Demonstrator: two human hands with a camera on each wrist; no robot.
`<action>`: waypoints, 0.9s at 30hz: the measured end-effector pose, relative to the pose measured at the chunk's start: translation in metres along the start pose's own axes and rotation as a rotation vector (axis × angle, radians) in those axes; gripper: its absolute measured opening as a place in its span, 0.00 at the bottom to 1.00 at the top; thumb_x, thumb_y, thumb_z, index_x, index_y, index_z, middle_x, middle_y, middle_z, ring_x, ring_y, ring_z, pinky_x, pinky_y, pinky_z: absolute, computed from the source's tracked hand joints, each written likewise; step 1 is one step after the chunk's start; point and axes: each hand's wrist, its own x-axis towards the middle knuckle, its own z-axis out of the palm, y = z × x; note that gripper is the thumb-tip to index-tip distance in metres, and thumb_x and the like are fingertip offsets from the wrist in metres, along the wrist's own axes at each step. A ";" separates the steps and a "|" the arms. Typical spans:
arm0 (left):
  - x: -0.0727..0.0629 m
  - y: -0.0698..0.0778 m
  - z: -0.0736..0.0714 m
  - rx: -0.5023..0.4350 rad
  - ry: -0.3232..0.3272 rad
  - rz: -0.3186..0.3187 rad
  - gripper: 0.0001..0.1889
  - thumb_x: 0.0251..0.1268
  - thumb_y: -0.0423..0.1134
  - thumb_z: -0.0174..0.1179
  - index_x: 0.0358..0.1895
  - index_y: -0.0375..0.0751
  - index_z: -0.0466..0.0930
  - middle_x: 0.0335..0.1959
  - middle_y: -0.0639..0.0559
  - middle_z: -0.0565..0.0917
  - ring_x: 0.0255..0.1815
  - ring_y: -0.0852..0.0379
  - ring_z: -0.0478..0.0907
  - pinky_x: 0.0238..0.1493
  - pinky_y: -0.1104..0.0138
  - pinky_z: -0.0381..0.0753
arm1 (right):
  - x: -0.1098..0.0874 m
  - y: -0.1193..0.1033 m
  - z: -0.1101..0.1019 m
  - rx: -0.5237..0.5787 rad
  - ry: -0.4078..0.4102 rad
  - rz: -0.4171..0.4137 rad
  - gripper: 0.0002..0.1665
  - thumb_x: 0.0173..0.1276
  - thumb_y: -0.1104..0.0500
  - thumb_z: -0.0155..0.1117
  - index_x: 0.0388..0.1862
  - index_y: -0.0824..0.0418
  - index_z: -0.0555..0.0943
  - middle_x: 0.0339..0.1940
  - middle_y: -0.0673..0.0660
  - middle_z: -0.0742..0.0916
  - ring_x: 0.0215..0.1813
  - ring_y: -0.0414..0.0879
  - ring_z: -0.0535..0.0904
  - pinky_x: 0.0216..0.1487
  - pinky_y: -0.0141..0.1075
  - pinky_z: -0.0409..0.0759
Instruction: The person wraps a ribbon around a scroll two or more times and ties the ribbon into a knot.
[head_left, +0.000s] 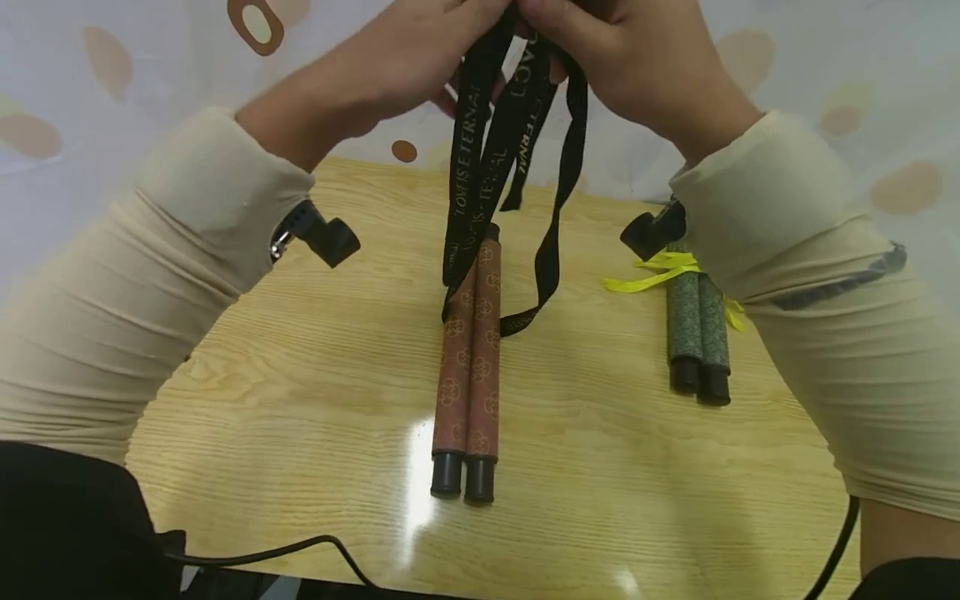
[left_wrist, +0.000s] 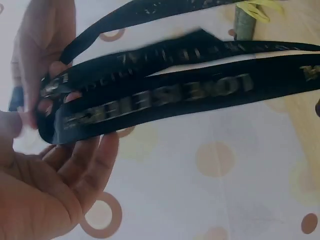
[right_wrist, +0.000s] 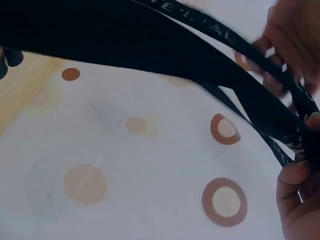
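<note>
Both hands are raised together at the top of the head view, each with fingers on a black ribbon (head_left: 468, 167) printed with gold lettering. My right hand (head_left: 637, 67) pinches the ribbon between thumb and finger in the right wrist view. Folded ribbon lies against the fingers of my left hand (left_wrist: 60, 190), which holds it close beside the right. Long loops hang down to a brown scroll (head_left: 483, 358), a pair of patterned rolls side by side with dark end knobs, lying on the table. One strand passes around its upper part. The fingertips are partly hidden by the ribbon.
A smaller green scroll (head_left: 684, 321), tied with yellow ribbon (head_left: 667, 267), lies at the right, partly behind the right sleeve. The wooden table (head_left: 300, 433) meets a pale cloth (head_left: 172, 50) with brown spots at the back. A black cable (head_left: 270, 550) runs along the front edge.
</note>
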 end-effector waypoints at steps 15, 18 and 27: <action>-0.008 -0.017 0.049 0.130 0.320 0.218 0.12 0.66 0.45 0.66 0.38 0.41 0.78 0.29 0.58 0.78 0.31 0.63 0.75 0.37 0.75 0.70 | -0.007 0.001 -0.014 0.217 -0.017 0.091 0.13 0.74 0.50 0.61 0.44 0.56 0.85 0.30 0.48 0.84 0.36 0.45 0.77 0.48 0.31 0.71; -0.003 -0.020 0.047 0.049 0.260 0.189 0.10 0.73 0.41 0.56 0.48 0.39 0.75 0.41 0.52 0.81 0.44 0.61 0.78 0.48 0.73 0.71 | -0.009 0.000 -0.012 0.219 -0.030 0.068 0.13 0.75 0.51 0.60 0.48 0.56 0.86 0.34 0.48 0.86 0.37 0.45 0.78 0.49 0.31 0.74; -0.001 -0.031 0.029 -0.330 0.040 0.159 0.07 0.70 0.31 0.57 0.47 0.36 0.79 0.32 0.54 0.81 0.40 0.54 0.77 0.55 0.63 0.74 | -0.016 0.009 -0.016 0.273 -0.002 0.032 0.15 0.77 0.57 0.55 0.56 0.57 0.84 0.50 0.51 0.86 0.40 0.45 0.81 0.50 0.30 0.77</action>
